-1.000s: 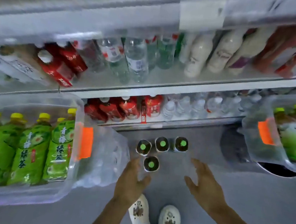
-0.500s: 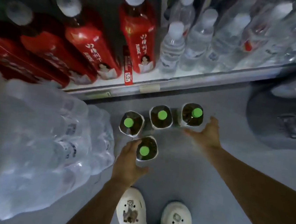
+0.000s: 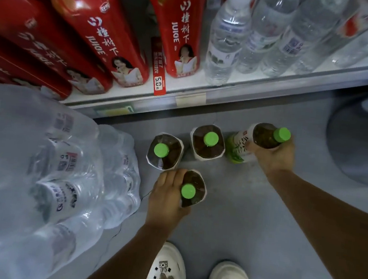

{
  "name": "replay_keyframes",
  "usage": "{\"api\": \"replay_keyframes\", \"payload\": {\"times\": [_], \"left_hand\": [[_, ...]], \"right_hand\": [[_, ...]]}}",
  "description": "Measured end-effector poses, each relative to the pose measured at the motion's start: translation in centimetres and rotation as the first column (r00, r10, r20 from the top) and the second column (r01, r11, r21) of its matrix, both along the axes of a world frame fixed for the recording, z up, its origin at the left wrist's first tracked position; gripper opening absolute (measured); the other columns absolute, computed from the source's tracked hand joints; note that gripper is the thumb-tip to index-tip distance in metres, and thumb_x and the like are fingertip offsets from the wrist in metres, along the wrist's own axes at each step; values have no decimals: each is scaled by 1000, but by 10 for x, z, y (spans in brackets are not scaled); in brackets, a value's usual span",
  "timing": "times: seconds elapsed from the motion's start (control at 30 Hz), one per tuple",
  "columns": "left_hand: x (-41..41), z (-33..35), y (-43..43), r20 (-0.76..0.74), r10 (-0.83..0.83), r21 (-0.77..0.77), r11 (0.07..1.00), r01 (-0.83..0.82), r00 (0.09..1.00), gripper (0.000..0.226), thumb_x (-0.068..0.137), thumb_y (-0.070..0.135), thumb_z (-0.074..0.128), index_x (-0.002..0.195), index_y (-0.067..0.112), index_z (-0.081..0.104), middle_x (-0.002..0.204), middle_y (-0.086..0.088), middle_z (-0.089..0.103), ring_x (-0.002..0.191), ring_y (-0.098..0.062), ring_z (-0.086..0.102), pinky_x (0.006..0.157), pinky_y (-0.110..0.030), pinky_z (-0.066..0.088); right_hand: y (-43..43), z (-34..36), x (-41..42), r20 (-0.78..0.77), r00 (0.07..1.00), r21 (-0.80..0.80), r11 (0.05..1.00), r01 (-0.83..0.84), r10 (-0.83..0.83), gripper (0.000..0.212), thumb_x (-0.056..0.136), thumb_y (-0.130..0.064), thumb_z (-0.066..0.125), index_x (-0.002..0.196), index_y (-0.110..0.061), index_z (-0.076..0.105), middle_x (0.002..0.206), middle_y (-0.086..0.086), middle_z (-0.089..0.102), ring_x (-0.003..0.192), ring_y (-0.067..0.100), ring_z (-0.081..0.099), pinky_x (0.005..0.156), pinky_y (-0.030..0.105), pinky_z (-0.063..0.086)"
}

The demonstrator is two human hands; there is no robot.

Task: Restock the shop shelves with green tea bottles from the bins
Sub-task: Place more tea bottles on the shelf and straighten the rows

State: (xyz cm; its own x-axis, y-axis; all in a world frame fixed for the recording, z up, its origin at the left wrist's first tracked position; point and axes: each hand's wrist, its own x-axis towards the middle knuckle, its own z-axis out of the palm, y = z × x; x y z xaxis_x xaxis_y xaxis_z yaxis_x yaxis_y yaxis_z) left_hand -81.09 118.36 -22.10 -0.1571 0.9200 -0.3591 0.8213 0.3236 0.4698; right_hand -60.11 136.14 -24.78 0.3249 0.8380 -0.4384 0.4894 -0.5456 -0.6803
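Several green-capped tea bottles stand on the grey floor in front of the bottom shelf (image 3: 206, 89). My left hand (image 3: 168, 196) grips the nearest bottle (image 3: 192, 190), which stands upright. My right hand (image 3: 272, 155) grips the rightmost bottle (image 3: 262, 138), which is tilted to the right with its white and green label showing. Two more upright bottles stand between them, one at the left (image 3: 164, 152) and one in the middle (image 3: 209, 142).
Red juice bottles (image 3: 95, 27) and clear water bottles (image 3: 230, 35) fill the bottom shelf. A shrink-wrapped pack of water bottles (image 3: 45, 170) lies on the floor at the left. A dark round base (image 3: 360, 139) sits at the right. My white shoes (image 3: 198, 277) are below.
The view dropped down close to the floor. My left hand closed round the nearest bottle. My right hand took hold of the rightmost bottle and tilted it to the right.
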Motion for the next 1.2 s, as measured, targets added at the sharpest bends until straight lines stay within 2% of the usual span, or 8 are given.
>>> {"api": "replay_keyframes", "payload": {"times": [0.3, 0.43, 0.53, 0.73, 0.8, 0.93, 1.13, 1.2], "left_hand": [[10, 73, -6, 224, 306, -220, 941, -258, 926, 92, 53, 23, 97, 133, 19, 51, 117, 4, 43, 108, -14, 49, 90, -25, 42], [11, 137, -3, 271, 411, -314, 892, -324, 870, 81, 52, 18, 97, 123, 14, 57, 118, -1, 54, 109, -19, 58, 98, -29, 46], [8, 195, 1, 325, 464, -361, 866, -345, 824, 74, 53, 16, 97, 118, 11, 63, 118, -7, 64, 108, -22, 65, 97, -37, 54], [-1, 334, 3, 449, 451, -312, 888, -338, 771, 68, 54, 5, 94, 113, 14, 63, 112, -3, 70, 107, -22, 66, 95, -40, 56], [-5, 379, 0, 488, 437, -281, 898, -338, 755, 66, 53, 0, 92, 111, 15, 64, 109, -6, 72, 105, -24, 67, 95, -43, 56], [-8, 466, -7, 571, 393, -183, 917, -355, 721, 54, 57, -12, 85, 96, 21, 69, 87, 4, 78, 85, -13, 74, 68, -22, 58], [-8, 588, -10, 628, 246, 19, 944, -330, 739, 56, 60, -8, 87, 92, 30, 62, 74, 21, 73, 70, 8, 66, 58, -4, 45], [-11, 621, -14, 630, 207, 83, 940, -330, 748, 56, 62, -3, 87, 95, 34, 62, 75, 22, 73, 69, 10, 65, 57, -2, 43]], "right_hand": [[-27, 97, 47, -59, 985, -157, 973, -167, 160, 60, 58, -17, 94, 112, -15, 67, 101, 1, 72, 89, 12, 68, 76, 22, 52], [-53, 169, 54, -119, 960, -202, 940, -274, 254, 62, 57, -14, 94, 113, -16, 69, 99, 1, 74, 96, 18, 71, 89, 35, 57], [-68, 232, 53, -118, 927, -218, 902, -373, 355, 62, 57, -16, 95, 113, -18, 68, 97, -4, 73, 95, 17, 70, 76, 25, 57], [-91, 368, 40, -126, 875, -171, 859, -483, 467, 61, 55, -14, 95, 107, -24, 65, 96, -8, 71, 87, 7, 67, 70, 16, 54], [-95, 414, 35, -150, 857, -137, 848, -511, 493, 66, 56, -11, 94, 114, -20, 64, 102, -2, 72, 94, 14, 69, 79, 27, 59], [-100, 505, 31, -150, 816, -55, 819, -571, 558, 65, 58, -15, 92, 117, -19, 65, 106, -2, 73, 101, 15, 69, 87, 28, 56], [-110, 623, 26, -179, 774, 123, 795, -595, 607, 81, 57, -18, 90, 125, -23, 45, 112, 1, 65, 103, 14, 66, 90, 36, 57], [-115, 656, 24, -190, 759, 175, 782, -598, 623, 83, 58, -19, 89, 124, -26, 40, 109, 0, 65, 99, 12, 66, 81, 24, 58]]}}
